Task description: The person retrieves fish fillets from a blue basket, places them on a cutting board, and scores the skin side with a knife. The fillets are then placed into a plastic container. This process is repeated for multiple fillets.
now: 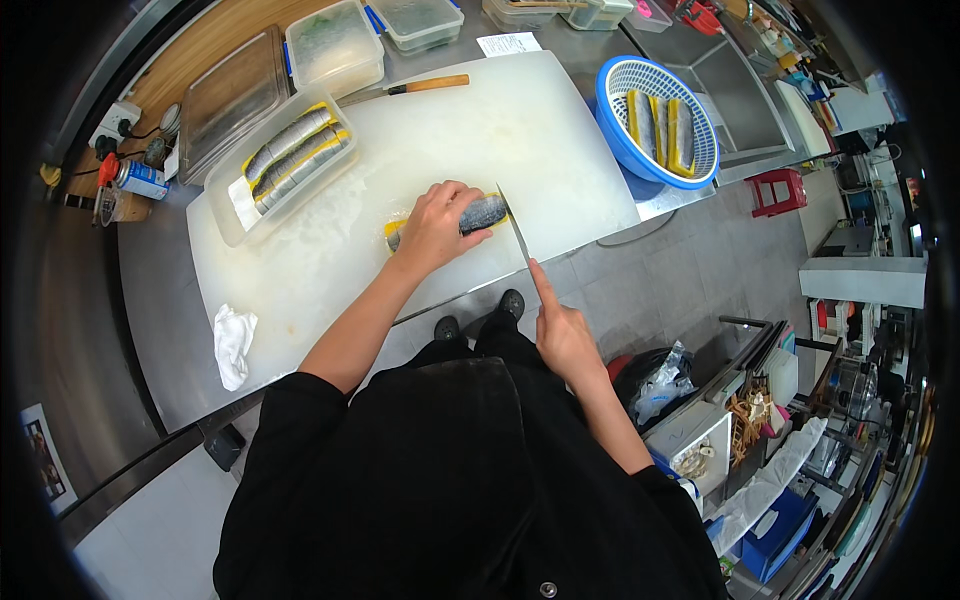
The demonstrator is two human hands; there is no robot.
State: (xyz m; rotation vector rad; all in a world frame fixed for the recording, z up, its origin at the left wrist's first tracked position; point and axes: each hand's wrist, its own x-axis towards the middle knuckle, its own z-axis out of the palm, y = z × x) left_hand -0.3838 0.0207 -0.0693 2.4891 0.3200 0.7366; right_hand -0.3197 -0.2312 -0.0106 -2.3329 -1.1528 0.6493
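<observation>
My left hand (437, 229) rests over a silver-skinned fish piece with a yellow layer (484, 214), its fingers and thumb on either side, on a white cutting board (420, 135). In my right hand (564, 334) is a long knife (516, 225), index finger along its spine, the blade at the right end of that piece. Similar fish pieces (296, 157) lie in a plastic container (232, 225) on the board's left. More of them (681, 135) sit in a blue and white colander (606, 105) at the right. What the left palm covers is hidden.
A second knife with a wooden handle (435, 83) lies at the board's back edge, close to lidded boxes (335, 45). A crumpled white cloth (234, 346) is on the board's near left corner. Beyond the colander is a metal sink (739, 97). A spray can (144, 180) stands far left.
</observation>
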